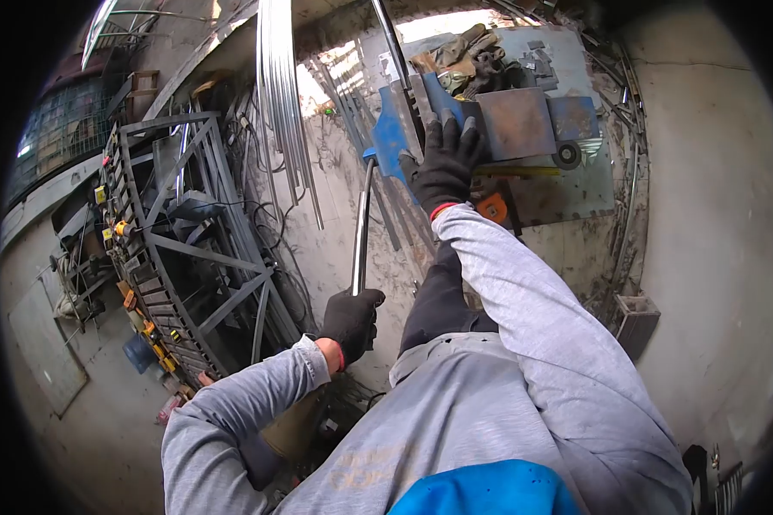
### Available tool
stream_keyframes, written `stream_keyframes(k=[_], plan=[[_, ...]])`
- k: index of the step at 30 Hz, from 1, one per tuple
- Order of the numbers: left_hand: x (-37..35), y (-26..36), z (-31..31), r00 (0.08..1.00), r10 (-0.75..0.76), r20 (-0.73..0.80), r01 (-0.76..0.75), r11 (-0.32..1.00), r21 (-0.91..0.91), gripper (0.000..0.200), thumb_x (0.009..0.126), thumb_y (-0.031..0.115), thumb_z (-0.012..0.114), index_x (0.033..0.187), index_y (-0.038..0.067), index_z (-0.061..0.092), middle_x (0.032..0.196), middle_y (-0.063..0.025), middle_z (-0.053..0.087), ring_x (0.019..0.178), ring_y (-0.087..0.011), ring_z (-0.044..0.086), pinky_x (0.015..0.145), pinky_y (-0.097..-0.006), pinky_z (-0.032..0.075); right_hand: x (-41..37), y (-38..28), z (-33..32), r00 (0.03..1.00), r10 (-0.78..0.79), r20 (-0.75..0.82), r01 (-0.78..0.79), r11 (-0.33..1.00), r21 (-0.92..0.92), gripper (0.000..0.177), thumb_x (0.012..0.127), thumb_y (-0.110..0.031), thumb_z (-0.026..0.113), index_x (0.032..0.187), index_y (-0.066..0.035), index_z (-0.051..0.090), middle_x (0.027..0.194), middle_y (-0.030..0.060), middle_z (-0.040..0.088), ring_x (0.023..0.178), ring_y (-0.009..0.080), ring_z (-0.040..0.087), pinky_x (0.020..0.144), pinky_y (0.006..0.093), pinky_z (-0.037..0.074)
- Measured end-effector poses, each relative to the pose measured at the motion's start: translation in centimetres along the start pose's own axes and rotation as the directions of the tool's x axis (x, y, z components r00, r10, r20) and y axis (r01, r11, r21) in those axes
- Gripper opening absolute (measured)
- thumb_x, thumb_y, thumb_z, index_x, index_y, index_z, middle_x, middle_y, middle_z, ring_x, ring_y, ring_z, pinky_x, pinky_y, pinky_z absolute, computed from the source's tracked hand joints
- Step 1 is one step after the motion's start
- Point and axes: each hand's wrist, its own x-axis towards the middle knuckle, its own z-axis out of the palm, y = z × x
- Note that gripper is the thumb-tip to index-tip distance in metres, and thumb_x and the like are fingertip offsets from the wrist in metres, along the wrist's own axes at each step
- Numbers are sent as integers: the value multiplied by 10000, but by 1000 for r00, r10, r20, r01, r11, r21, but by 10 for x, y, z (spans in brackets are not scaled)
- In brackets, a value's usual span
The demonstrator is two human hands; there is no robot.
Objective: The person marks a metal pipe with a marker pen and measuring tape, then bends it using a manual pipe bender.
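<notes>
My left hand (349, 324), in a black glove, is wrapped round a shiny metal tube (362, 240). The tube's far end meets a thin dark rod at the side of a blue vise (389, 136) on the bench. My right hand (445, 159), also gloved, lies with fingers spread over the vise, touching its top beside the steel jaws (410, 112). Another long steel tube (389, 39) runs from the jaws toward the far edge. My right palm and fingers cover part of the vise. An orange tape measure (493, 207) sits near my right wrist.
A metal plate (575, 196) carries crumpled cloths (468, 60), a rusty flat piece (515, 124) and a small dark wheel (567, 154). Long metal tubes (276, 86) hang at the left. A grey steel frame (202, 240) with clutter stands farther left. A wall (713, 172) rises at the right.
</notes>
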Motion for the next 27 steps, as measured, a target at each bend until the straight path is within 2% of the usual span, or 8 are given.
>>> stream_keyframes(k=[2, 8, 12, 15, 17, 20, 26, 27], plan=[[-4, 0, 1, 1000, -1, -31, -1, 999, -53, 234, 884, 225, 722, 789, 73, 571, 613, -25, 497, 433, -167, 463, 411, -354, 370, -3, 0, -1, 1000, -3, 17, 3, 1000, 8, 843, 802, -583, 736, 1441, -71, 540, 1536, 170, 408, 1481, 483, 252, 1222, 678, 146], [2, -15, 4, 998, 63, -3, -63, 993, -103, 223, 903, 230, 700, 814, 51, 602, 606, -31, 518, 428, -158, 474, 408, -350, 375, -1, -1, 2, 997, -57, -50, 55, 998, -38, 876, 813, -620, 711, 1456, -54, 527, 1563, 169, 417, 1461, 483, 301, 1206, 670, 183], [65, -92, 38, 942, 300, -150, -311, 949, -55, 159, 906, 215, 692, 866, 69, 645, 591, 18, 528, 444, -106, 492, 417, -297, 374, 4, -1, 6, 996, -59, -71, 57, 998, -40, 878, 779, -610, 749, 1412, -36, 549, 1540, 173, 421, 1451, 487, 294, 1194, 687, 191], [85, -117, 54, 900, 379, -214, -388, 922, 2, 192, 887, 225, 673, 853, 35, 669, 616, -51, 607, 508, -163, 579, 493, -343, 448, -1, -4, 8, 998, -56, -33, 53, 996, -71, 921, 768, -627, 750, 1443, -48, 508, 1548, 166, 414, 1448, 478, 302, 1192, 678, 205], [94, -123, 65, 843, 447, -298, -425, 894, 139, 246, 863, 245, 670, 851, -1, 680, 685, -149, 680, 620, -260, 668, 609, -411, 504, 1, -5, 9, 999, -47, -24, 45, 994, -97, 945, 764, -635, 749, 1462, -56, 482, 1552, 161, 409, 1449, 473, 303, 1191, 672, 212], [139, -158, 87, 794, 486, -364, -456, 873, 172, 288, 859, 273, 660, 870, -13, 689, 734, -207, 696, 704, -335, 694, 690, -454, 514, -3, -2, 16, 995, -73, -74, 65, 991, -115, 976, 775, -647, 734, 1491, -56, 435, 1557, 156, 403, 1457, 477, 296, 1186, 669, 221], [196, -184, 113, 839, 416, -351, -400, 909, 122, 282, 861, 280, 647, 905, 10, 715, 766, -239, 699, 737, -409, 698, 722, -482, 528, -5, 5, 29, 992, -97, -85, 80, 980, -182, 1019, 812, -724, 634, 1537, -43, 413, 1598, 188, 373, 1482, 495, 288, 1203, 656, 196], [202, -191, 117, 817, 432, -382, -395, 902, 174, 291, 865, 292, 644, 907, 14, 719, 795, -247, 706, 769, -432, 700, 743, -498, 534, -8, 6, 29, 990, -120, -80, 102, 974, -200, 1019, 812, -724, 634, 1537, -43, 413, 1598, 188, 373, 1482, 495, 288, 1203, 656, 196]])
